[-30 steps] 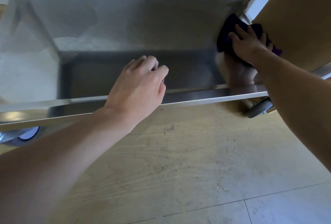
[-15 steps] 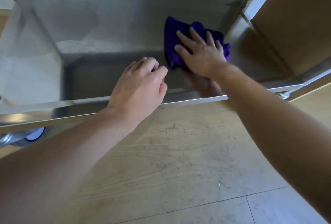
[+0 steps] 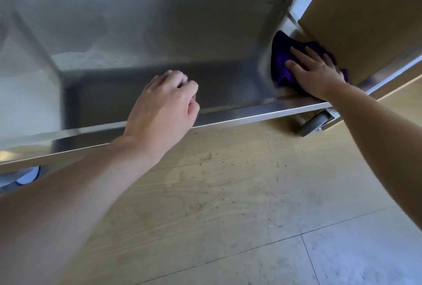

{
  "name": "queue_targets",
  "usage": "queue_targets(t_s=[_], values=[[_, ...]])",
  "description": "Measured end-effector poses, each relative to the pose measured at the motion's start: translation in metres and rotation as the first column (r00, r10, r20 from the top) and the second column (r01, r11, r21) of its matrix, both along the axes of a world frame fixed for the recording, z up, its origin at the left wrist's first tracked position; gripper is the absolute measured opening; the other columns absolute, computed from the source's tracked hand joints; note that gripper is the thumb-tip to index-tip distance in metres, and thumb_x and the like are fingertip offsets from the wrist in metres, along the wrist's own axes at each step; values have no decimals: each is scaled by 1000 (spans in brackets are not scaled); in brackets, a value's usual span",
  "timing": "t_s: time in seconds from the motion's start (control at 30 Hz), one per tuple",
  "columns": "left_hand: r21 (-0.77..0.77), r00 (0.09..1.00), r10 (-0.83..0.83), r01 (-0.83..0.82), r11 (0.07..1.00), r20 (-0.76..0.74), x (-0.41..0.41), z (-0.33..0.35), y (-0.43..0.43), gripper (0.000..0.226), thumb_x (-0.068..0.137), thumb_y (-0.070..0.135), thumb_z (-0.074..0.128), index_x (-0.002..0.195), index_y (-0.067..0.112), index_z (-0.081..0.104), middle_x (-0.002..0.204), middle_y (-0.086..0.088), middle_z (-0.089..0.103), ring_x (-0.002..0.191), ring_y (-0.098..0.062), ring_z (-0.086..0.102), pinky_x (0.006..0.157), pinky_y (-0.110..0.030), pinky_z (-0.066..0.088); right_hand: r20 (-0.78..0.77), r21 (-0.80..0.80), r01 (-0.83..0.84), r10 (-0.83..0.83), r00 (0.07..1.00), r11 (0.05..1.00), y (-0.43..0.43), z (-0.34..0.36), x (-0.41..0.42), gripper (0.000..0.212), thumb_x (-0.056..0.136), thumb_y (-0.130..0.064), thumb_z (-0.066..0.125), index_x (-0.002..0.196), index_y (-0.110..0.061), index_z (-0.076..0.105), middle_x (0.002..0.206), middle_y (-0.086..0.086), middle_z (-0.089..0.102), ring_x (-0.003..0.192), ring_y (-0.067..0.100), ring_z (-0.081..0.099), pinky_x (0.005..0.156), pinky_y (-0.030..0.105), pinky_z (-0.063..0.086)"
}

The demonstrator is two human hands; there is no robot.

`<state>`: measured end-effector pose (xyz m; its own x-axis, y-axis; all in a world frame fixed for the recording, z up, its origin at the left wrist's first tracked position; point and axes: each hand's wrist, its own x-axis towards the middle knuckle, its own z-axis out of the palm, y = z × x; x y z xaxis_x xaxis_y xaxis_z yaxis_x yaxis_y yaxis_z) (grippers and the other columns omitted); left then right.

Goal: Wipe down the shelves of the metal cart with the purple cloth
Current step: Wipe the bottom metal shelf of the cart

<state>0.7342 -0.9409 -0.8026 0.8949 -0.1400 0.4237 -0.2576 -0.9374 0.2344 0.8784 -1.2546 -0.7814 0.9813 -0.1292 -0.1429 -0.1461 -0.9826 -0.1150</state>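
1. Purple cloth (image 3: pixel 282 56): bunched up on the bottom shelf (image 3: pixel 159 33) of the metal cart, at its right end, just beside the corner post (image 3: pixel 294 21).
2. Cloth orientation: no clean long axis, too crumpled and half hidden under the palm. Visible spread mostly left to right under the hand, with one peak pointing away toward the far corner post.
3. Right hand (image 3: pixel 317 72): flat on top of the cloth, fingers straight and spread, pressing it onto the steel. No curl round the fabric. Fingers aimed away from the person and slightly left.
4. Left hand (image 3: pixel 164 104): over the shelf's front rim (image 3: pixel 239 118), about mid-width, well apart from the cloth. Fingers curled under, thumb against the index finger, nothing held. Contact with the shelf: cannot tell.
5. Shelf surface: brushed steel, blotchy reflections, raised lip along the front.
6. Below the rim: grey caster (image 3: pixel 314 122) at the right corner, another wheel (image 3: pixel 25 176) at the left edge.
7. Brown panel (image 3: pixel 365 22) right of the cart; scuffed wood-look floor (image 3: pixel 228 193) in front.
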Motion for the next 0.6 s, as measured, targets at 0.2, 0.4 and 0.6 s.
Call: queue_targets(t_s=[0.2,0.4,0.6], values=[[-12,1000,-7,7,1000,-5,-1,3,-1,23,88,11,42,85,9,65,92,-7,62,85,-24,59,79,-36,50,-6,16,64,-64,998,998,52,-4,6,61,84,-73,16,143,-58,9,162,-12,4,147,39,-1,112,63,1],[-11,998,28,-29,1000,-48,-1,5,4,19,91,14,48,88,9,65,95,-4,62,84,-22,59,70,-25,37,51,-25,-170,171,984,985,99,-19,-35,61,82,-77,10,140,-62,3,161,-14,2,147,39,-4,113,63,0],[-128,987,13,-34,991,-161,-9,18,23,27,95,22,47,105,19,72,128,5,61,104,-19,62,77,-35,54,64,15,-231,230,971,973,157,-15,-29,59,87,-72,14,143,-57,7,162,-12,1,146,42,-8,110,65,-5]])
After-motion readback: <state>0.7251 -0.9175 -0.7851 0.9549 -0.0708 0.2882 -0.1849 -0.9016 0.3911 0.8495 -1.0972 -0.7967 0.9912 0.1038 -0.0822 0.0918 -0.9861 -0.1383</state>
